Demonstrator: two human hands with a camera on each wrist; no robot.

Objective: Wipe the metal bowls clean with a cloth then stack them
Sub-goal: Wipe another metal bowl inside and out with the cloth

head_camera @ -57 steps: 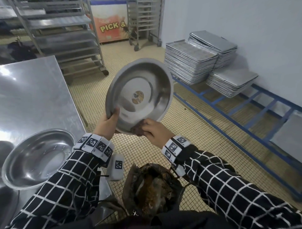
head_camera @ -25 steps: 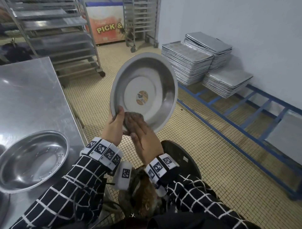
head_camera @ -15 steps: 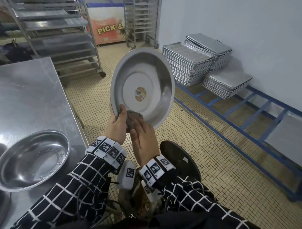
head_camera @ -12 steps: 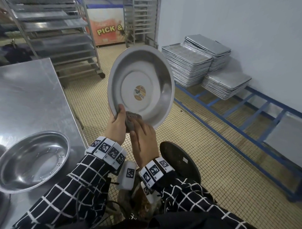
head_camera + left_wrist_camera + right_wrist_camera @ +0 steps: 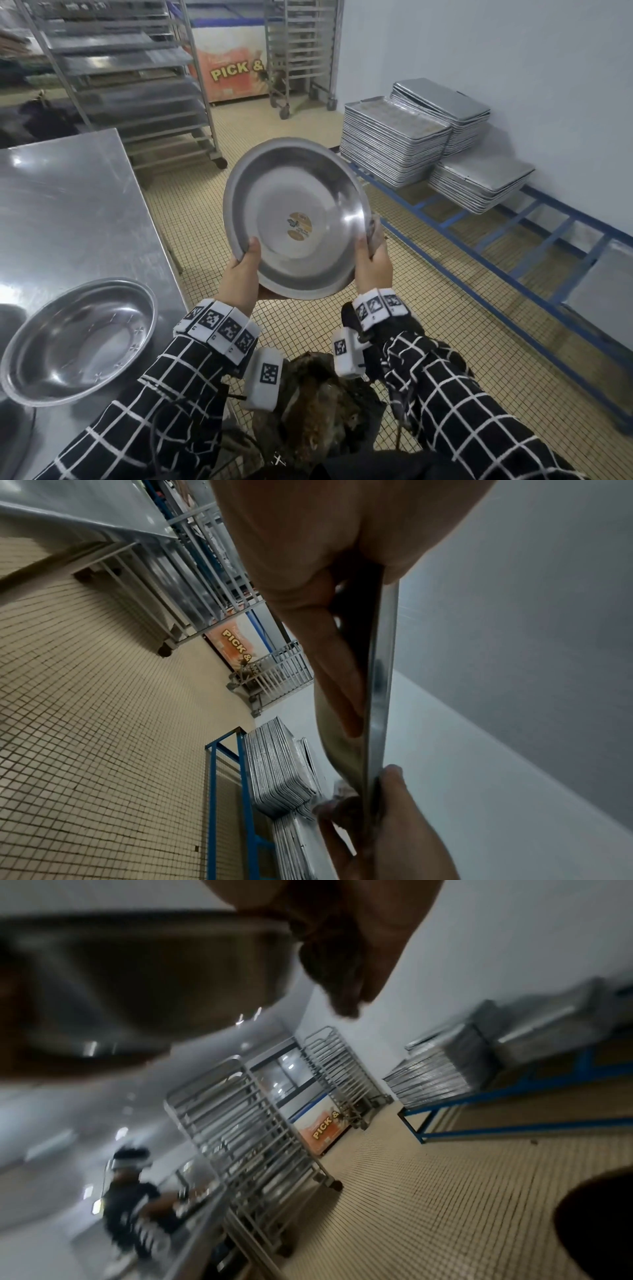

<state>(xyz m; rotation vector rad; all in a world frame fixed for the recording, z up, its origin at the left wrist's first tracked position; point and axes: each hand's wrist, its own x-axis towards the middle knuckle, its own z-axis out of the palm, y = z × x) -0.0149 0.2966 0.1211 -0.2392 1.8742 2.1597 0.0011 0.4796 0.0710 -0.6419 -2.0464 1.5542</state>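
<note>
— Bowl [image 5: 297, 219] status: being held up over the tiled floor, tilted with the inside facing the wearer, round label at the centre of the base.

— Left hand [image 5: 239, 277]: gripping the lower left rim, thumb hooked over the inner edge, fingers [image 5: 337, 669] lying flat against the outer wall. Closed firmly on the metal.

— Right hand [image 5: 373, 263]?

— Clamping the right rim, thumb pressing on the inside, remaining fingers wrapping behind. Also pinching the cloth [image 5: 376, 233], bunched against the outer edge just above the knuckles.

— Cloth contact with the inner surface?

— Not touching the inside; sitting outside the rim only. Right wrist view too blurred for confirming finger detail.

— Second bowl [image 5: 78, 342]?

— Resting upright on the steel table [image 5: 68, 205], below and to the left of the left hand, well apart from it.

— Beyond the right hand?

— Stacked baking trays [image 5: 394, 147] lying on a blue frame [image 5: 479, 253], further out and to the right.
</note>
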